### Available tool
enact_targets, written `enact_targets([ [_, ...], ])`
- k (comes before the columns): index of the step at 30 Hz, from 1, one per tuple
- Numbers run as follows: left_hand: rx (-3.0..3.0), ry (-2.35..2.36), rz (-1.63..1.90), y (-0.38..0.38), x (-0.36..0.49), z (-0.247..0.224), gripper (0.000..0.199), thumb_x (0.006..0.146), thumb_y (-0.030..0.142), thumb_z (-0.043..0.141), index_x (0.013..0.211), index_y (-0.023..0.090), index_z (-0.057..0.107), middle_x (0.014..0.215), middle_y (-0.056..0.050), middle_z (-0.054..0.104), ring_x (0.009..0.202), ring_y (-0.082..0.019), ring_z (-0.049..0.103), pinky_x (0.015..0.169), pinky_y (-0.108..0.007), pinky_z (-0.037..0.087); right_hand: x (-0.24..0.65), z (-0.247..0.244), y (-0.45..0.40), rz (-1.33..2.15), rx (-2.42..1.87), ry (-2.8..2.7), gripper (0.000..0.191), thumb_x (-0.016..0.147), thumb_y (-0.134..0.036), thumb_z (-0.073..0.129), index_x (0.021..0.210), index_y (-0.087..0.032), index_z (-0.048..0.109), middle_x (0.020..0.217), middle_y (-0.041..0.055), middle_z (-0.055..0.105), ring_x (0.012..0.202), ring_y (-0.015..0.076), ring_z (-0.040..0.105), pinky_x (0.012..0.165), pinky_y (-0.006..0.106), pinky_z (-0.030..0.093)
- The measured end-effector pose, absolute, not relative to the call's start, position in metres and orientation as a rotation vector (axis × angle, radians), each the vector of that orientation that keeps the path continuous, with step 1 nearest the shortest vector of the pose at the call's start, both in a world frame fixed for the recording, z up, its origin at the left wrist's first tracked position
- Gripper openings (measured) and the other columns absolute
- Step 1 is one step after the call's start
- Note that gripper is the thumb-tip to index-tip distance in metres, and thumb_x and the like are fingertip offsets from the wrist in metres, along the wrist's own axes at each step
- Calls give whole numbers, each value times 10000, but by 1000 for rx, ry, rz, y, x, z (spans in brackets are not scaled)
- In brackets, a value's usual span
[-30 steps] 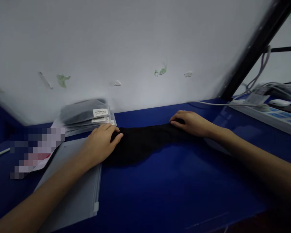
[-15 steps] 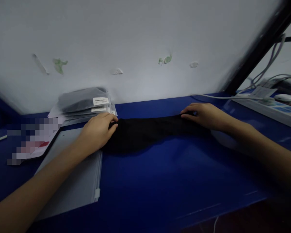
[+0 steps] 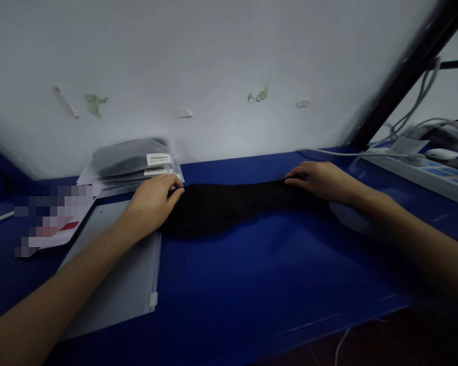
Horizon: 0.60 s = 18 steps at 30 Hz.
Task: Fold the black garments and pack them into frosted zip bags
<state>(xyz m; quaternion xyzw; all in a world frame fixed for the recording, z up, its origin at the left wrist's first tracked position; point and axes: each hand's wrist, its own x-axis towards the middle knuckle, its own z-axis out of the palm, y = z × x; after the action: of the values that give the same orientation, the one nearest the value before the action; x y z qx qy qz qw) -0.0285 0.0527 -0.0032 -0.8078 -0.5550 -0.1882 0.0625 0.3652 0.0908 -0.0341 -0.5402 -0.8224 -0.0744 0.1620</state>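
A long piece of black cloth [image 3: 229, 206] stretches sideways over the blue table [image 3: 259, 284], its upper edge drawn nearly straight between my two hands. My left hand [image 3: 158, 201] pinches its left end between thumb and fingers. At the cloth's upper right edge, my right hand [image 3: 315, 180] holds it in the same kind of pinch. The cloth is too dark to make out its exact kind. Beneath my left wrist lies a flat translucent zip bag [image 3: 125, 284] with a white slider, partly hidden by my forearm.
Behind my left hand is a stack of bagged dark items [image 3: 127, 157] with white labels, against the wall [image 3: 221, 61]. A printed sheet [image 3: 66, 223], partly pixelated, lies at left. At right are a white power strip or box [image 3: 423, 170], cables [image 3: 420, 101] and a black frame bar [image 3: 400, 71].
The view has shifted slightly. My left hand has moved up a little with its end of the cloth, and the grip of both hands looks the same.
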Motion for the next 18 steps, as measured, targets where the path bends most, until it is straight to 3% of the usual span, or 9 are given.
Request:
enact_targets([
  [10,-2463,-1716,-315,39,-23,6,276,930,387,415,961,223,635,964,-61,728,856,-267,665,742,-386,481,365,-27,83,-61,-1661,-2176,263,884,-422,501,957,-220,653,889,66,722,773,242,667,685,368,506],
  [18,-2364,-1522,-382,35,-23,3,287,969,393,415,1065,208,612,1094,-92,688,1049,-301,603,912,-455,440,364,-14,81,157,-1644,-1982,305,849,-494,556,909,-214,661,821,65,715,710,235,654,626,362,496],
])
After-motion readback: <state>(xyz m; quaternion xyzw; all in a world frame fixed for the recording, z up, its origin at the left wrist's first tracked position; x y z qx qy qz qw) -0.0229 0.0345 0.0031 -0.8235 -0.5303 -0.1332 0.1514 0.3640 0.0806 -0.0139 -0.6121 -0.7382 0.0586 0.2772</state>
